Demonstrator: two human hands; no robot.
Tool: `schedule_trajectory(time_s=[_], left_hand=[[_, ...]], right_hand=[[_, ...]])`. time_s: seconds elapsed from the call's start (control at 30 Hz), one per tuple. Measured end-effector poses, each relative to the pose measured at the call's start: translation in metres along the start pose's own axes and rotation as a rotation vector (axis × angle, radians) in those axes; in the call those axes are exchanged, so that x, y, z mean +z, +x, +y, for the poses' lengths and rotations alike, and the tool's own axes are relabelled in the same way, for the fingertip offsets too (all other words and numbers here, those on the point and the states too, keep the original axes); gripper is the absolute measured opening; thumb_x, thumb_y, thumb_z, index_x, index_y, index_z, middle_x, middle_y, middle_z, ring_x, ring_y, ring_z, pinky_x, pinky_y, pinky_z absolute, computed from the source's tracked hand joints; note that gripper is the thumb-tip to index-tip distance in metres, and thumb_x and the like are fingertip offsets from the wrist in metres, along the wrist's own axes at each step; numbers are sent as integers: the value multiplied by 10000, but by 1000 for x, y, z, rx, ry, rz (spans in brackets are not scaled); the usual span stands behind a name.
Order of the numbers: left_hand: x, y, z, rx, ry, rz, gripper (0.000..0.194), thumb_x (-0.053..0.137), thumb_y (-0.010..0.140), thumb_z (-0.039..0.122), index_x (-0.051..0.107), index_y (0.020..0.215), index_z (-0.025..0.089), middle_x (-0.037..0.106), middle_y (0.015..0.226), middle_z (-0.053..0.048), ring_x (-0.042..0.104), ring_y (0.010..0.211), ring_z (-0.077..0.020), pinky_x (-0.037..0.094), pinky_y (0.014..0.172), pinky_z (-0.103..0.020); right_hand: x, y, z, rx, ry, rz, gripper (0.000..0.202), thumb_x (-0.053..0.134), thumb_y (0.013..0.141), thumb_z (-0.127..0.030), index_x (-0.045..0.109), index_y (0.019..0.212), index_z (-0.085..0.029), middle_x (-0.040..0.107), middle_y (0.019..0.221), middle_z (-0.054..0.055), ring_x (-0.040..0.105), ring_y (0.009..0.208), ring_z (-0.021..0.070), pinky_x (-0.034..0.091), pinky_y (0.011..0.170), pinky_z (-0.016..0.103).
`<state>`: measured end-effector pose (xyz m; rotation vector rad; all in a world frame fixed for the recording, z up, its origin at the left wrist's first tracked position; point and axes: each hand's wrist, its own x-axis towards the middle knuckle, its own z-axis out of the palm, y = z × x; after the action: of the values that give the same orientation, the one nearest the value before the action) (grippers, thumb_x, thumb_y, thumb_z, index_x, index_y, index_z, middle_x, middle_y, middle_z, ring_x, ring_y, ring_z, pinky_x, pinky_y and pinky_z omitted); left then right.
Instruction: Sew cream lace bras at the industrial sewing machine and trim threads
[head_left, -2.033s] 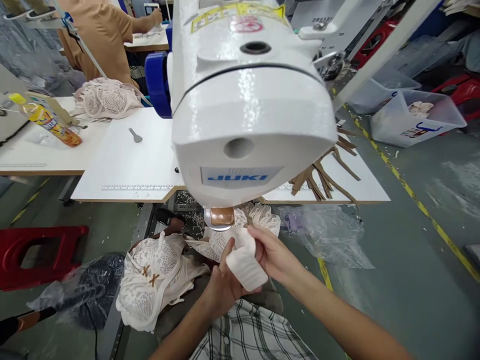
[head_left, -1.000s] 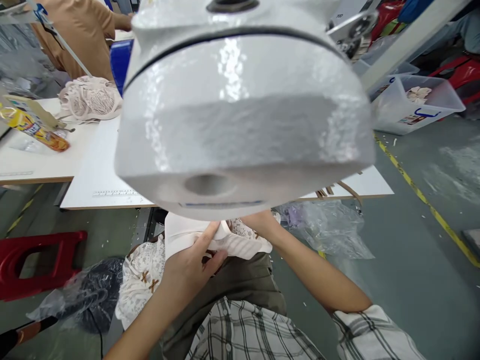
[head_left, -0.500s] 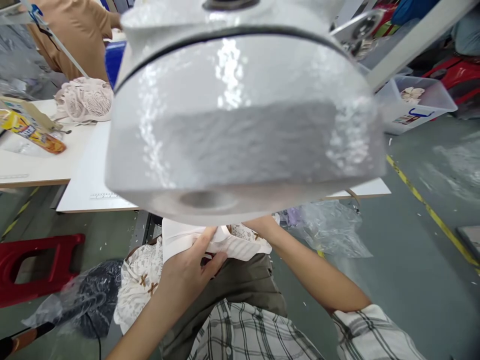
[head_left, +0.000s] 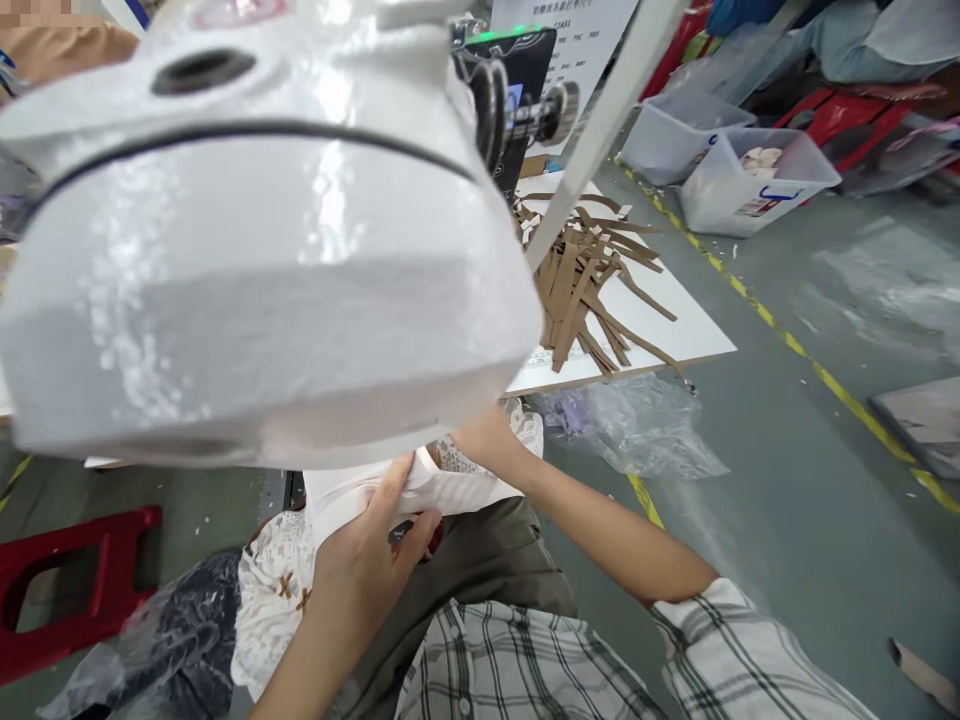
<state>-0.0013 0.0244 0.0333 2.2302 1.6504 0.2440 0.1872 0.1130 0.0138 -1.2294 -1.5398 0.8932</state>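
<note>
A cream-white cloth garment with a lace panel [head_left: 469, 493] lies above the person's lap, under the front edge of a glossy white sewing-machine head [head_left: 285, 310] that fills the upper left. The left hand [head_left: 366, 555] is clamped on its near edge: index finger laid over the cloth, thumb set apart from it just below the edge, remaining fingers hidden. The right hand [head_left: 489, 442] is at the garment's far right side, touching it; the fingertips are covered by the machine head, so whether they are together or apart cannot be told. Left of the lap: a white lace garment with small brown crosses [head_left: 262, 575]. Beyond the right hand: crumpled clear plastic [head_left: 641, 432], near a white tabletop [head_left: 694, 335] bearing a heap of flat brown strips [head_left: 574, 285]. Far left: a red plastic stool [head_left: 109, 575].
</note>
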Motion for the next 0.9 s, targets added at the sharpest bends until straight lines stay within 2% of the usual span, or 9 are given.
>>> schedule_trajectory(time_s=[0.1,0.2,0.33,0.43,0.53,0.9], left_hand=[[0,-2,2,8,-29,6,613,547,935,442,344,1500,321,731,929,27,521,392,-78,352,444,-213],[0,-3,3,11,-42,36,594,548,932,453,378,1485,319,729,1034,-2,506,379,-65,350,434,-212],[0,-4,4,-14,-65,55,596,570,922,446,402,1476,303,734,946,-1,461,346,-57,346,433,-204],[0,-5,7,-40,-71,67,607,586,911,433,418,1471,272,697,721,31,449,335,-68,358,448,-194],[-1,-5,11,-86,-58,93,603,585,904,449,452,1454,242,596,540,64,445,328,-87,362,449,-195],[-5,-4,21,-141,-31,100,610,586,899,455,469,1439,197,591,534,50,427,336,-107,358,438,-224]], right_hand=[[-3,-16,4,18,133,98,186,544,928,-367,587,1023,-214,588,1215,80,598,915,173,492,846,320],[-8,-33,3,47,220,61,185,582,914,-385,570,993,-218,603,1027,55,590,872,171,484,814,314],[-14,-47,-5,-15,137,-4,229,680,848,-394,549,917,-220,562,901,28,557,805,167,466,747,305],[-15,-52,-8,-51,71,-13,238,716,822,-367,538,890,-224,555,893,24,535,802,171,458,740,315],[-12,-55,-6,-72,51,-19,248,724,820,-376,536,886,-228,559,886,23,532,813,178,455,740,321],[-13,-60,-4,-74,94,-33,276,728,817,-402,536,906,-224,573,890,16,550,821,172,442,747,307]])
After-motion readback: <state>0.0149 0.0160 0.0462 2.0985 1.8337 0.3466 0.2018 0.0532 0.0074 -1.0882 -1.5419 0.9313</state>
